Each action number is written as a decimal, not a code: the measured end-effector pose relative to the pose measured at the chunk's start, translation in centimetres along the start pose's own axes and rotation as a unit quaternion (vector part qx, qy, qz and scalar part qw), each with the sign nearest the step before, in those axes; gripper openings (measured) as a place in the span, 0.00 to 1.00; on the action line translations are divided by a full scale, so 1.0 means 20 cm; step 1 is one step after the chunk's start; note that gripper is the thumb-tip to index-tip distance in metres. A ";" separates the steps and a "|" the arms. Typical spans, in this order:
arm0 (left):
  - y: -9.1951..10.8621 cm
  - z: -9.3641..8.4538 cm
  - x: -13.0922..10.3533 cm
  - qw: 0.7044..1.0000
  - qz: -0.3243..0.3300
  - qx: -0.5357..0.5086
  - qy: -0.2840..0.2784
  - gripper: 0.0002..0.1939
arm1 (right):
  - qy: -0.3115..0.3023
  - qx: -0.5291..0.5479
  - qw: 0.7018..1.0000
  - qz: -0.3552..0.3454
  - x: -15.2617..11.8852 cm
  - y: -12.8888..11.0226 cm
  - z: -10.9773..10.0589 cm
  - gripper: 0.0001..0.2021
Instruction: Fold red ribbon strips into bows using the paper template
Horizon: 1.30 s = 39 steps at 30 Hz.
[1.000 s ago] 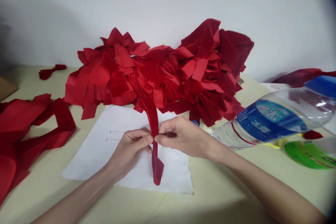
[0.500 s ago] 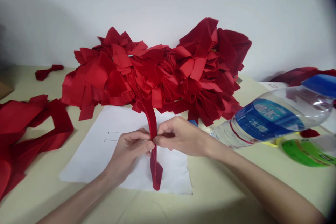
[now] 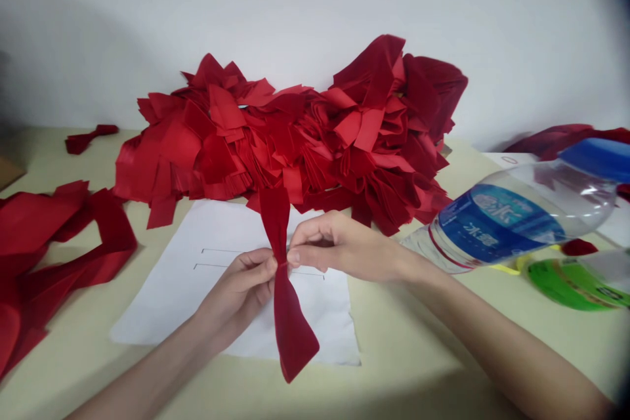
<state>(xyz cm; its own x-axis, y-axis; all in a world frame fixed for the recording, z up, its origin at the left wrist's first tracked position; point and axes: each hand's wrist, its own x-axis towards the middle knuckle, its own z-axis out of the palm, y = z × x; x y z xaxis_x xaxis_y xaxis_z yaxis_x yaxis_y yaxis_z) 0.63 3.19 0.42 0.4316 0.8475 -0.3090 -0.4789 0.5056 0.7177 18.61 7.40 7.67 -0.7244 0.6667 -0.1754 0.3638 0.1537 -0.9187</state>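
Note:
A red velvet bow (image 3: 294, 335), pinched narrow at its middle, stands lengthwise between my hands. My left hand (image 3: 246, 285) grips its waist from the left, thumb and fingers closed. From the right, my right hand (image 3: 339, 246) pinches the same narrow spot with thumb and forefinger. Beneath them lies a white paper sheet (image 3: 167, 302) with thin ruled lines. Just beyond the bow's upper end rises a big heap of red ribbon pieces (image 3: 290, 138).
Loose red ribbon (image 3: 73, 282) lies at the left, with a small red bow (image 3: 91, 138) behind it. At the right are a lying clear bottle (image 3: 497, 220) with a blue label and a green-labelled container (image 3: 571, 282). A pale wall backs the table (image 3: 403, 341).
The bow has turned so its broad face shows, and its lower end has spread and reaches nearer. Both hands have shifted slightly left, still at its waist.

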 end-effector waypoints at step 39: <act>0.01 0.01 0.02 0.997 0.061 0.041 0.022 0.12 | 0.213 -0.254 0.942 -0.051 0.00 -0.02 0.09 0.10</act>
<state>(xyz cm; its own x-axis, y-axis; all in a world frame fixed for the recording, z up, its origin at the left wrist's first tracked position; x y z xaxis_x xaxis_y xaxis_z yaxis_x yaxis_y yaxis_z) 0.85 3.59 0.56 0.3403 0.9086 -0.2423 -0.4601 0.3856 0.7998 17.37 6.01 7.47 -0.5088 0.8454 0.1627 0.6170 0.4899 -0.6159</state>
